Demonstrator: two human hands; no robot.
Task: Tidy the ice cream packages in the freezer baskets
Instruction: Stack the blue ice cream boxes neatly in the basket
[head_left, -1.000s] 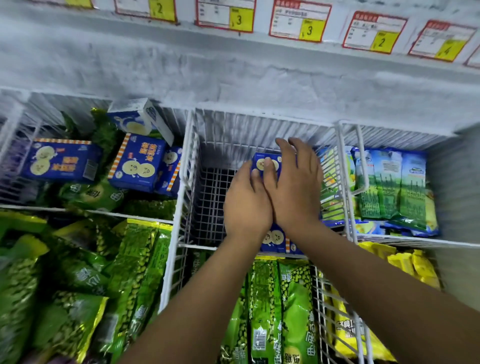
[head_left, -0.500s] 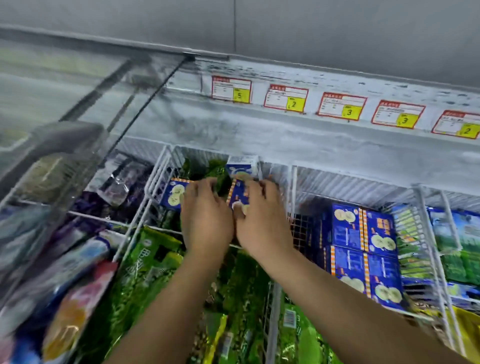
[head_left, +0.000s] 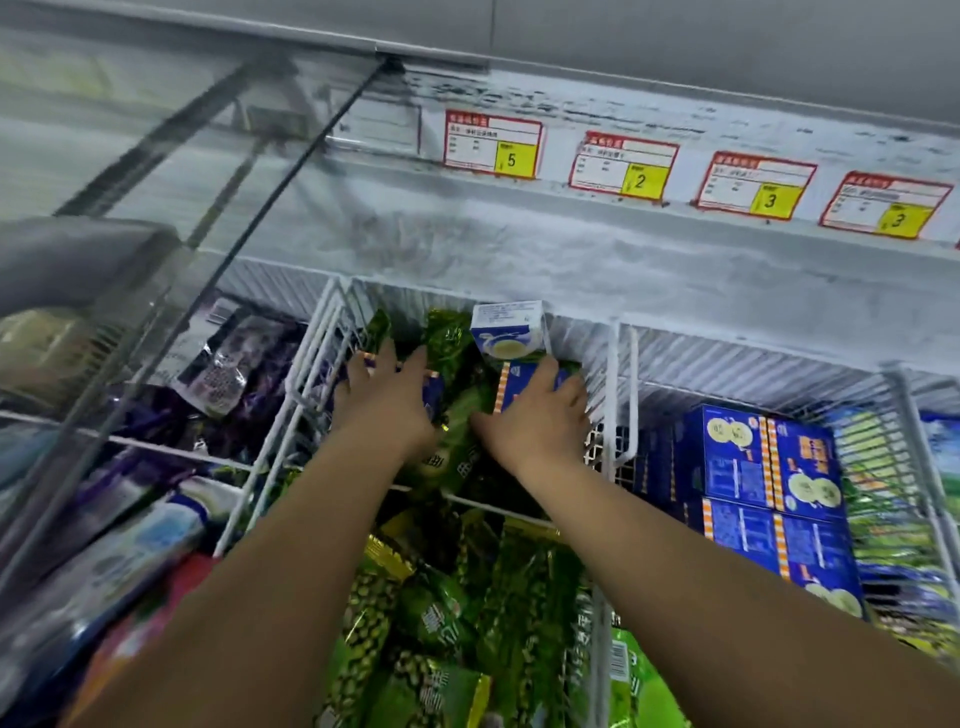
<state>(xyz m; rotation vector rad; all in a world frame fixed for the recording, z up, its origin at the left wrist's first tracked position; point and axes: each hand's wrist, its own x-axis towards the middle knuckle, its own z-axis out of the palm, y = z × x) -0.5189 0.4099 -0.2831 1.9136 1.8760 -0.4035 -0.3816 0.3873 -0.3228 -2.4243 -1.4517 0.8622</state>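
Note:
In the back wire basket (head_left: 317, 358), my left hand (head_left: 384, 402) spreads over a blue ice cream box (head_left: 435, 397) that is mostly hidden under it. My right hand (head_left: 537, 418) grips another blue box with an orange striped edge (head_left: 511, 382). A blue-and-white box (head_left: 506, 332) stands tilted against the frosted back wall just beyond my right fingers. Green packages (head_left: 452, 447) lie between and under my hands. Several blue boxes (head_left: 761, 467) are stacked neatly in the basket to the right.
White wire dividers (head_left: 621, 395) separate the baskets. Green pea-print packages (head_left: 441, 623) fill the near basket under my forearms. Purple packages (head_left: 228, 358) lie in the left basket under the sliding glass lid (head_left: 130, 291). Price tags (head_left: 492, 146) line the freezer's back rim.
My hands left the blue boxes in the right basket and moved into the basket to its left. They have since spread apart, each onto a separate blue box.

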